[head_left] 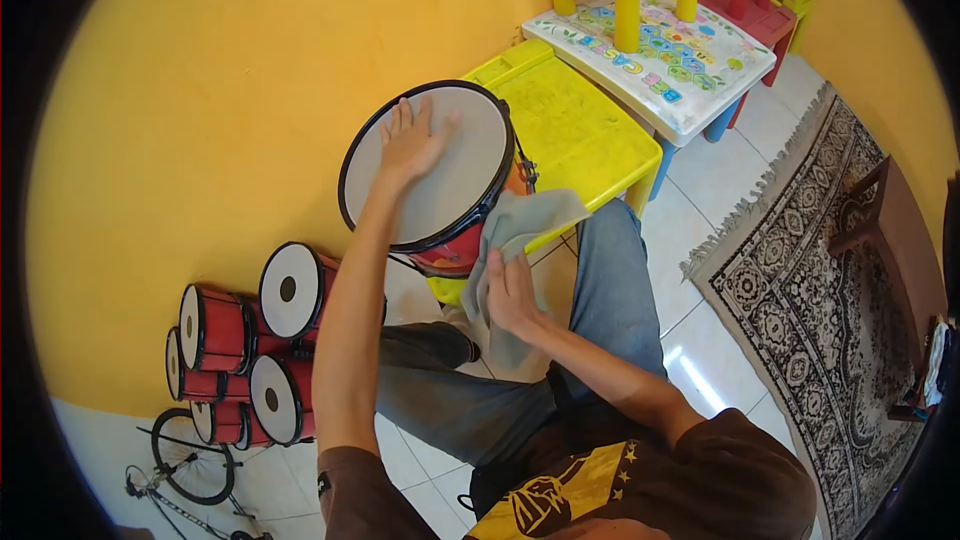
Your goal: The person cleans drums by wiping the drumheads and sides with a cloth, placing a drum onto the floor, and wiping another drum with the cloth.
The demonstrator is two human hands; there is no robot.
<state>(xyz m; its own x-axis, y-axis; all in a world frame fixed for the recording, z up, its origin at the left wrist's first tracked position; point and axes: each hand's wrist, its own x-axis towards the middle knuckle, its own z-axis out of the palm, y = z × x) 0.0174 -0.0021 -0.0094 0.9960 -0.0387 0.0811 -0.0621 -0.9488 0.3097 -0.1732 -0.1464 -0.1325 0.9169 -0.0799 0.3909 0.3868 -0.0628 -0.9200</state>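
Left of the frame's upper centre, the left hand lay spread on a drum; the right hand gripped a grey cloth beside the yellow worktop.

Children's room with small printed table

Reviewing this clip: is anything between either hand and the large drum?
Yes, on one side: the grey cloth in the right hand comes between that hand and the large drum. Nothing visible separates the left hand from the drum's top.
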